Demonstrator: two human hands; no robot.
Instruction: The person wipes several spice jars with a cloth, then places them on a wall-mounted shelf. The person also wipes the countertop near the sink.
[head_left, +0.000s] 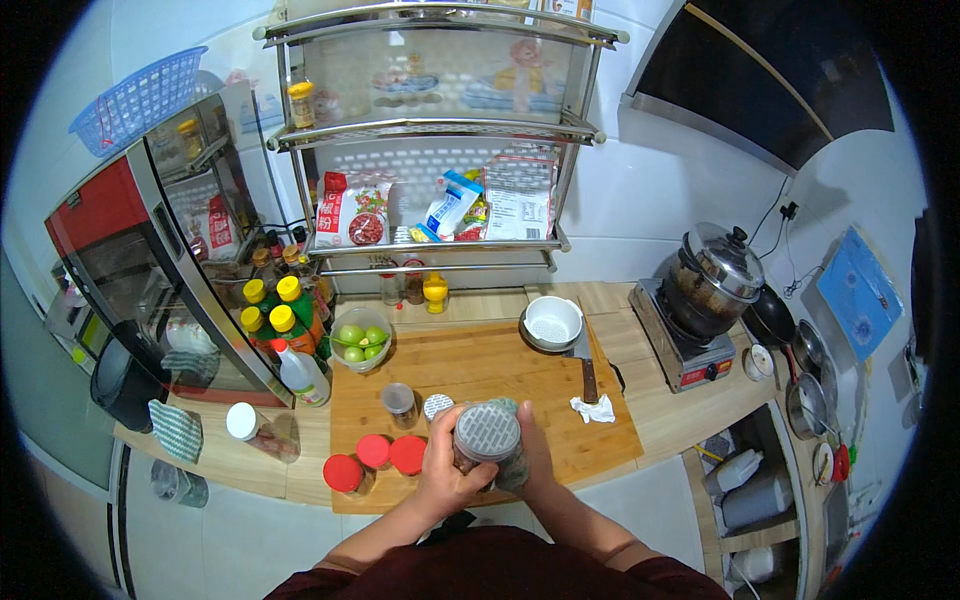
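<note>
My left hand (448, 466) is closed around a clear jar (487, 433) with a patterned grey-white top, held above the front of the bamboo cutting board (480, 367). On the jar's other side, my right hand (534, 455) presses a green-grey cloth (514, 465) against it. Just left of the hands stand red-lidded jars (373, 451), a small clear container with dark contents (401, 405) and a patterned round lid or jar top (438, 407). The jar's contents are mostly hidden by the fingers.
A bowl of green fruit (361, 340), a white strainer (553, 320), a knife (589, 379) and a crumpled white tissue (593, 409) lie about the board. Sauce bottles (290, 296) and a white-lidded jar (262, 433) stand left. A pot (705, 289) sits on a portable stove (701, 367) at right.
</note>
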